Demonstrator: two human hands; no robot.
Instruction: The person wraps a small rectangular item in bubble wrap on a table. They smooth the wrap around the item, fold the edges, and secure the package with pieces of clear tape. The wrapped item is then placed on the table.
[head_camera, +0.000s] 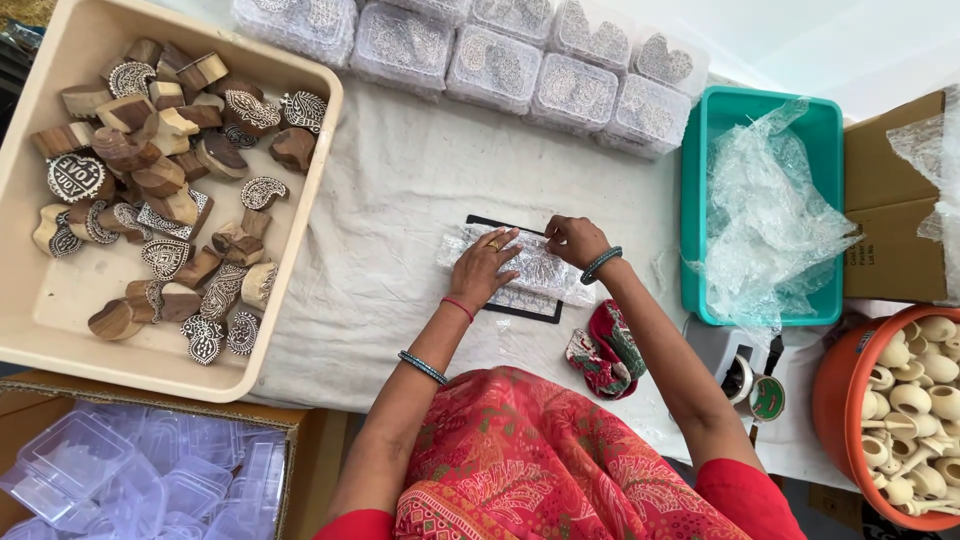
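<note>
Bubble wrap (535, 268) is pressed flat on the cloth-covered surface (400, 200) by the spread left hand (485, 265), keeping it taut while its far edge is pinched by the right hand (572, 238) for folding.

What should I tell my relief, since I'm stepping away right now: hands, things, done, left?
Left hand: flat, pressing the bubble wrap bundle onto the black board.
Right hand: pinching the bundle's upper edge.
Done: a row of packed clear boxes at the table's far edge.
Left: many carved wooden stamps loose in the beige tray; spare wrap in the teal bin; tape dispenser by the right arm.
</note>
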